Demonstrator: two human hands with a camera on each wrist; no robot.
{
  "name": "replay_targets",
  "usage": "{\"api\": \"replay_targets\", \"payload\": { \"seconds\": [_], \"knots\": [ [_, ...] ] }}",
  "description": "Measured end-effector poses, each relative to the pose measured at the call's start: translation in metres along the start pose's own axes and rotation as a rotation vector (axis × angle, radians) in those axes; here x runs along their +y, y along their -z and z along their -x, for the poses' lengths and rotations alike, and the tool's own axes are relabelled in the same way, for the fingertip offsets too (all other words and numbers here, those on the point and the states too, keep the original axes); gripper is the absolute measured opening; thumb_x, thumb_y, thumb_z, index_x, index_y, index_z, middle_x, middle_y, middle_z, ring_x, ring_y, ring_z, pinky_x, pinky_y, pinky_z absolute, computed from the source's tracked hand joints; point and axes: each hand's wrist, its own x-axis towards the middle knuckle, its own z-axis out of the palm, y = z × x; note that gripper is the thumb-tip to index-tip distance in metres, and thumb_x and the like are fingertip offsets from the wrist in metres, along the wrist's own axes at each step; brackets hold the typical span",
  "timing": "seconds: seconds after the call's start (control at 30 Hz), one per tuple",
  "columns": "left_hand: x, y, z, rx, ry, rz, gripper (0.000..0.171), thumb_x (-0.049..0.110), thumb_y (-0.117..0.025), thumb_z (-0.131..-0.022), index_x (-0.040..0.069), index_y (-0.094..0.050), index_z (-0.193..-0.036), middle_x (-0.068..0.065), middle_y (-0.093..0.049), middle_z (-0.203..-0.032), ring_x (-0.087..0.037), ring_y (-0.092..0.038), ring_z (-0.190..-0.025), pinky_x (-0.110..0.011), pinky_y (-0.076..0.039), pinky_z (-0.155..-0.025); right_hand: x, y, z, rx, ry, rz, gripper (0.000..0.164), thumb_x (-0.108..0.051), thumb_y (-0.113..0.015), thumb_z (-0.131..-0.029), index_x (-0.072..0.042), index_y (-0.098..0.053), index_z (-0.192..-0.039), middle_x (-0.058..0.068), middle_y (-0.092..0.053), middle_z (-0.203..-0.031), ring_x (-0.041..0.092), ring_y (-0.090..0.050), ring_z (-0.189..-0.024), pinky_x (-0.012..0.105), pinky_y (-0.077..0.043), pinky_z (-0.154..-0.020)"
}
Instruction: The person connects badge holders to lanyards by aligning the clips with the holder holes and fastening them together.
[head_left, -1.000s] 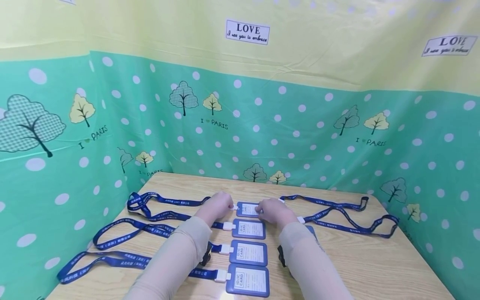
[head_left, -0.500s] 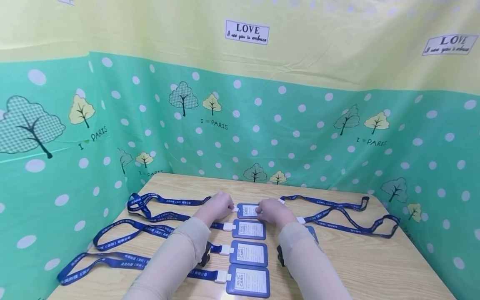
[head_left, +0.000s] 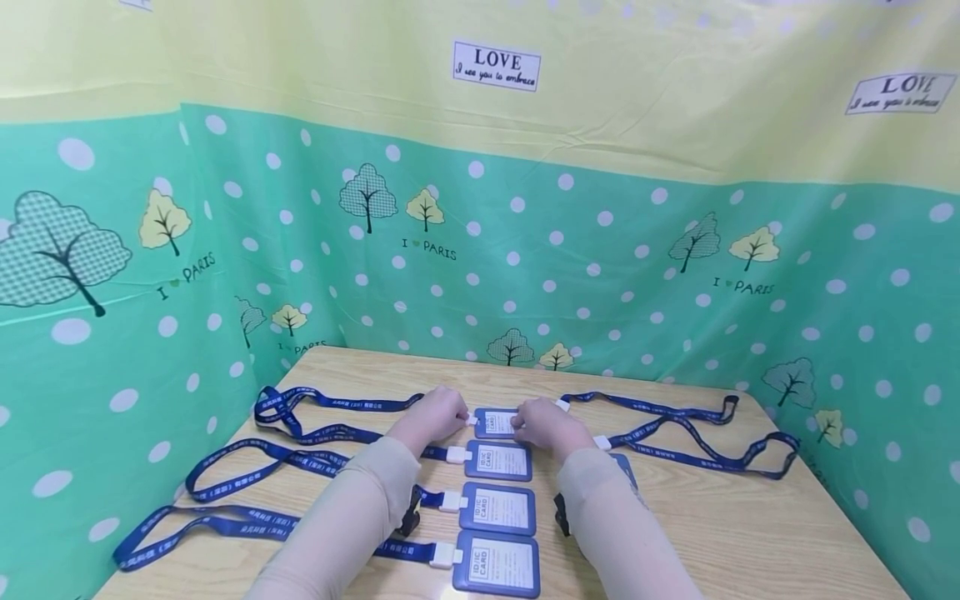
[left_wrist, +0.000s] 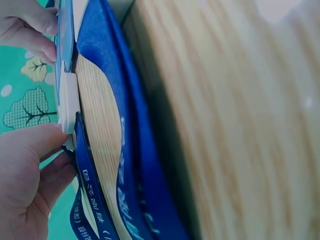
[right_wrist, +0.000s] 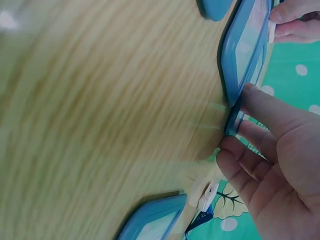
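Four-sided blue card holders lie in a column on the wooden table in the head view. At the farthest card holder [head_left: 493, 423], my left hand [head_left: 441, 415] is at its left end and my right hand [head_left: 546, 423] at its right end. In the left wrist view, the left thumb and fingers pinch the white clip [left_wrist: 69, 102] where the blue lanyard [left_wrist: 92, 187] joins the holder. The right wrist view shows the right thumb [right_wrist: 262, 105] and fingers around the holder's end edge. Nearer me lie the second holder [head_left: 498, 461], third holder [head_left: 497, 508] and nearest holder [head_left: 496, 565].
Looped lanyards [head_left: 232, 523] stretch left from the column. On the right lie two more lanyards [head_left: 705, 450], with another blue card holder [head_left: 624, 468] partly hidden by the right sleeve. A green and yellow patterned curtain [head_left: 480, 275] encloses the table's back and sides.
Both hands stay at the farthest card holder, almost still. The holder has shifted very slightly toward me; the other holders and lanyards keep their places.
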Motion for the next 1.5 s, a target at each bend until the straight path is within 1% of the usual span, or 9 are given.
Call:
{"api": "replay_targets", "payload": {
  "seconds": [0.13, 0.3, 0.4, 0.8, 1.0, 1.17, 1.37, 1.5],
  "knots": [
    [-0.0001, 0.0003, 0.0008, -0.005, -0.009, 0.003, 0.007, 0.011, -0.076, -0.091, 0.013, -0.082, -0.094, -0.006, -0.075, -0.107, -0.025, -0.069, -0.105, -0.039, -0.055, -0.095, 0.0, -0.0011, -0.0001, 0.008, 0.02, 0.009, 0.028, -0.025, -0.073, -0.095, -0.017, -0.075, -0.122, 0.01, -0.061, -0.141, 0.034, -0.052, -0.134, 0.05, -0.042, -0.11],
    [-0.0012, 0.0014, 0.0013, -0.04, 0.002, 0.022, 0.009, 0.013, -0.075, -0.092, 0.014, -0.081, -0.099, -0.004, -0.075, -0.109, -0.024, -0.069, -0.107, -0.039, -0.055, -0.095, -0.0024, -0.0018, 0.0021, 0.016, 0.024, -0.002, 0.029, -0.026, -0.074, -0.095, -0.017, -0.075, -0.122, 0.009, -0.059, -0.142, 0.034, -0.051, -0.135, 0.051, -0.041, -0.111],
    [-0.0019, 0.0011, 0.0005, -0.046, 0.014, 0.025, 0.01, 0.013, -0.075, -0.093, 0.014, -0.081, -0.1, -0.004, -0.075, -0.109, -0.024, -0.069, -0.108, -0.039, -0.055, -0.095, -0.0029, -0.0017, 0.0026, 0.02, 0.026, -0.008, 0.03, -0.025, -0.074, -0.095, -0.016, -0.075, -0.123, 0.01, -0.059, -0.143, 0.034, -0.051, -0.135, 0.051, -0.042, -0.111],
    [-0.0024, -0.0014, -0.0008, -0.029, 0.028, 0.02, 0.009, 0.013, -0.075, -0.091, 0.014, -0.081, -0.099, -0.005, -0.075, -0.107, -0.025, -0.069, -0.105, -0.039, -0.056, -0.093, -0.0023, -0.0049, 0.0001, 0.033, 0.036, -0.028, 0.03, -0.026, -0.073, -0.095, -0.014, -0.074, -0.124, 0.008, -0.066, -0.131, 0.031, -0.059, -0.125, 0.049, -0.047, -0.106],
    [-0.0007, 0.0003, 0.0006, -0.017, 0.005, 0.002, 0.007, 0.014, -0.076, -0.091, 0.013, -0.081, -0.096, -0.006, -0.075, -0.105, -0.026, -0.07, -0.103, -0.04, -0.056, -0.093, -0.0029, -0.005, 0.0006, 0.034, 0.036, -0.019, 0.032, -0.026, -0.073, -0.096, -0.014, -0.073, -0.125, 0.009, -0.065, -0.134, 0.032, -0.058, -0.127, 0.049, -0.046, -0.107],
    [0.0013, 0.0005, 0.0008, -0.007, 0.0, -0.015, 0.007, 0.015, -0.075, -0.092, 0.014, -0.082, -0.094, -0.005, -0.076, -0.104, -0.025, -0.07, -0.103, -0.039, -0.056, -0.093, -0.0042, -0.0043, 0.0008, 0.04, 0.041, -0.011, 0.032, -0.026, -0.073, -0.095, -0.013, -0.073, -0.125, 0.009, -0.066, -0.131, 0.031, -0.06, -0.124, 0.048, -0.047, -0.106],
    [0.0017, -0.0003, 0.0002, -0.005, 0.002, -0.025, 0.007, 0.015, -0.075, -0.092, 0.013, -0.082, -0.093, -0.004, -0.076, -0.102, -0.023, -0.07, -0.101, -0.038, -0.056, -0.093, -0.0049, -0.0044, 0.0017, 0.045, 0.036, -0.016, 0.032, -0.025, -0.073, -0.095, -0.012, -0.073, -0.125, 0.009, -0.066, -0.131, 0.031, -0.06, -0.124, 0.048, -0.047, -0.106],
    [0.0024, 0.0003, 0.001, -0.004, 0.0, -0.028, 0.007, 0.015, -0.075, -0.092, 0.013, -0.082, -0.093, -0.004, -0.076, -0.102, -0.024, -0.07, -0.101, -0.038, -0.056, -0.093, -0.0051, -0.0048, 0.0028, 0.055, 0.054, -0.007, 0.032, -0.025, -0.073, -0.095, -0.012, -0.073, -0.124, 0.01, -0.066, -0.131, 0.032, -0.06, -0.124, 0.047, -0.047, -0.106]
  ]
}}
